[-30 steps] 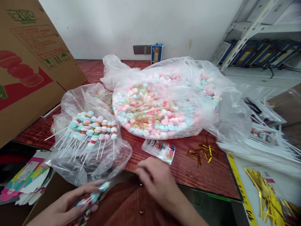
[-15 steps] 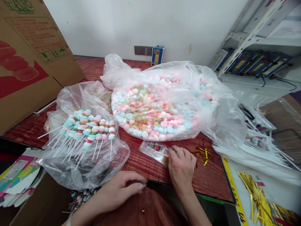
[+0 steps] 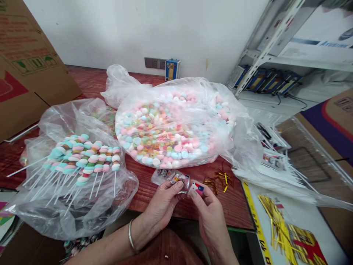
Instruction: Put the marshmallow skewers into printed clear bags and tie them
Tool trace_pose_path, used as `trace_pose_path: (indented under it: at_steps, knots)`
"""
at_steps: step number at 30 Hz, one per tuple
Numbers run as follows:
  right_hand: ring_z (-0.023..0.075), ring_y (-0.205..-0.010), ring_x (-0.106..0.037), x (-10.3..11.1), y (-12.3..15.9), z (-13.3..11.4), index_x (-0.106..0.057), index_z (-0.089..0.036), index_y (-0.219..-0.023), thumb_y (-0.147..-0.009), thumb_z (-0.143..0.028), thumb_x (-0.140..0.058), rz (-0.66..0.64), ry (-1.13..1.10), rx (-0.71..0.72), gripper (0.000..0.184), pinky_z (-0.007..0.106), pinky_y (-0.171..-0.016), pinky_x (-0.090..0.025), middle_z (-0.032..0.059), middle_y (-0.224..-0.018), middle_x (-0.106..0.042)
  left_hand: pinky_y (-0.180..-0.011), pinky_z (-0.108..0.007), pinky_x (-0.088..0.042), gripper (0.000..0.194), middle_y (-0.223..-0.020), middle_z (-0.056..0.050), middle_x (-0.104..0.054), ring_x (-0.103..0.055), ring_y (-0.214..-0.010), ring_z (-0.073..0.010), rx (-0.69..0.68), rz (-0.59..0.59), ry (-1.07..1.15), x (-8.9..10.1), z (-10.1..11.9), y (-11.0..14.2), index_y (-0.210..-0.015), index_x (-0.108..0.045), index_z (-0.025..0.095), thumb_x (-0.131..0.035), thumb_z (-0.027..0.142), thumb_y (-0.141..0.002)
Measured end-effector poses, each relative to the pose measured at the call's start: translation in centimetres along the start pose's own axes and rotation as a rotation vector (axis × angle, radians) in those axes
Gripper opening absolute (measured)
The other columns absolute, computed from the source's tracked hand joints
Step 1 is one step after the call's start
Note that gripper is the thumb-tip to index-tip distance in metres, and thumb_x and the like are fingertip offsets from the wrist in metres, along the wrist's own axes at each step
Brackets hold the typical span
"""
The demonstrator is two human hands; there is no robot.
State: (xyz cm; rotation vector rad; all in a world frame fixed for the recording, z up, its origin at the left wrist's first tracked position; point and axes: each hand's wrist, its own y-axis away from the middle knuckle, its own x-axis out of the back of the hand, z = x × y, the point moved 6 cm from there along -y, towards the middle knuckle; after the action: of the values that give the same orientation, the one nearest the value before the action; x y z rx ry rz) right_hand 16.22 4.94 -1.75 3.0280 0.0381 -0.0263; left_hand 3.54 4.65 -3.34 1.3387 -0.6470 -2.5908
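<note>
Near the table's front edge, my left hand [image 3: 164, 200] and my right hand [image 3: 209, 211] pinch a small clear printed plastic bag [image 3: 185, 182] between them. Red, white and blue print shows at the right fingers. More clear bags [image 3: 160, 176] lie flat on the table just beyond my left fingers. Gold twist ties [image 3: 220, 180] are scattered right beside my right hand. To the left, marshmallow skewers [image 3: 82, 154] on white sticks rest in a pile on an open clear plastic bag [image 3: 91, 217].
Behind my hands sits a big clear sack of marshmallows and gummy rings [image 3: 162, 136]. A cardboard box [image 3: 35, 73] stands at the left. White sticks [image 3: 264, 176] and bundled gold twist ties [image 3: 278, 224] lie on the right. A metal shelf [image 3: 278, 60] rises behind them.
My left hand has come up to meet my right, and both now hold a small bag lifted off the table. The view has shifted to the right.
</note>
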Motion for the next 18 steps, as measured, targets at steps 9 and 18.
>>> trace_pose_path:
  at_steps: [9,18]
  knots:
    - [0.0147,-0.067,-0.052,-0.8,0.5,-1.9,-0.061,-0.018,-0.078,-0.092,-0.044,-0.059,-0.042,0.269,0.084,0.029,0.024,-0.062,-0.042,-0.0007,-0.072,-0.062,-0.070,-0.024,-0.051,0.031,-0.073,-0.003,-0.070,-0.061,-0.067,-0.0117,-0.167,0.088,-0.125,0.5,2.4,0.3,-0.074,-0.071,0.012,-0.092,0.027,-0.057]
    - [0.0141,-0.060,-0.047,-1.8,0.9,-3.4,-0.043,-0.021,-0.059,-0.098,-0.040,-0.048,0.032,0.539,0.336,0.044,0.024,-0.056,-0.034,-0.0022,-0.059,-0.050,-0.063,-0.021,-0.048,0.030,-0.077,0.000,-0.065,-0.055,-0.064,-0.0081,-0.030,0.009,0.114,0.9,0.9,0.2,-0.080,-0.065,0.014,-0.088,0.028,-0.066]
